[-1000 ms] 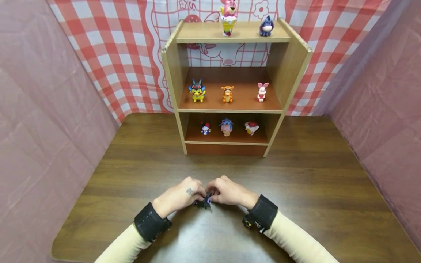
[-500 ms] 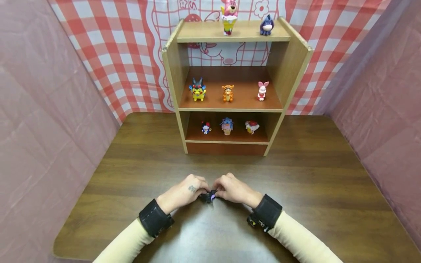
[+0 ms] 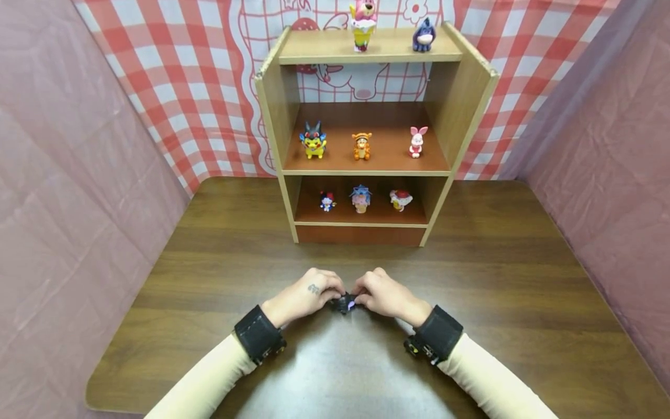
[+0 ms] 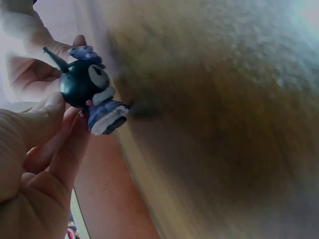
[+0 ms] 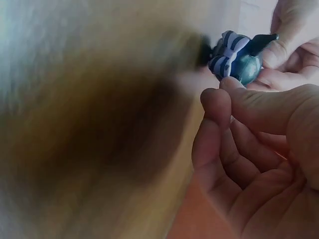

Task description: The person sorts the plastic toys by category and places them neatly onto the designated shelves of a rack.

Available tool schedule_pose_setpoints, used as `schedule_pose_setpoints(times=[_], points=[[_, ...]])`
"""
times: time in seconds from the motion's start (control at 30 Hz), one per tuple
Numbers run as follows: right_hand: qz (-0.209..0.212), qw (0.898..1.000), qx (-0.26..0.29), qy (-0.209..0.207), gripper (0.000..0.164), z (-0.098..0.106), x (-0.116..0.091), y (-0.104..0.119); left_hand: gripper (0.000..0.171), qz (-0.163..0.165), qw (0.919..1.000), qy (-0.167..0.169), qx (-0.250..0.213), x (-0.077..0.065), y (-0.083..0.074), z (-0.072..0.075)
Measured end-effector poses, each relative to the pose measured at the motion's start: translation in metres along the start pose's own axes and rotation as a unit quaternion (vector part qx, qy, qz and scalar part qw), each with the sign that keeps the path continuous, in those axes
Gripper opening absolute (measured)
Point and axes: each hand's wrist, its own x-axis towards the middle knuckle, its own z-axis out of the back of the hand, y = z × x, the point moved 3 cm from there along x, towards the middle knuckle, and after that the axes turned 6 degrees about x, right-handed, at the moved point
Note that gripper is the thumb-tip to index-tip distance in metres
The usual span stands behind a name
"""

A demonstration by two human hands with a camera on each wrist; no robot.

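Note:
Between both hands, just over the tabletop, is a small figurine (image 3: 344,303) with a glossy black head. The left wrist view shows the figurine (image 4: 79,84) with a pointed ear, a pale face and a ruffled purple skirt. My left hand (image 3: 312,294) pinches it at the head and back with thumb and fingers. From the other side my right hand (image 3: 388,295) holds its thumb and fingertip at the head, beside a striped purple bow (image 5: 232,52) visible in the right wrist view. The fingers hide part of the figurine's body.
Ahead on the wooden table (image 3: 220,233) stands a shelf unit (image 3: 361,235). Its lower levels hold several figurines, among them an orange tiger (image 3: 362,146) and a pink piglet (image 3: 416,142). On top are a pink bear (image 3: 362,26) and a blue donkey (image 3: 424,36).
Both hands have moved forward and slightly right together with the figurine, which has turned a little between the fingers. The figurines on the shelf have stayed in place.

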Motion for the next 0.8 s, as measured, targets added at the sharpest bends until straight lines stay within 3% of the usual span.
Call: schedule_pose_setpoints(times=[0.4, 0.6, 0.8], points=[[0.009, 1.000, -0.010, -0.027, 0.006, 0.021, -0.002, 0.003, 0.015, 0.026, 0.9993, -0.028, -0.004, 0.002, 0.006, 0.002], [-0.020, 0.998, -0.029, -0.051, 0.008, 0.028, 0.000, 0.005, 0.028, 0.067, 0.9975, -0.003, -0.022, 0.000, 0.009, -0.001], [-0.056, 0.997, 0.022, -0.047, 0.008, 0.027, 0.000, 0.000, 0.031, 0.093, 0.9934, 0.001, -0.067, 0.001, 0.008, -0.006]])
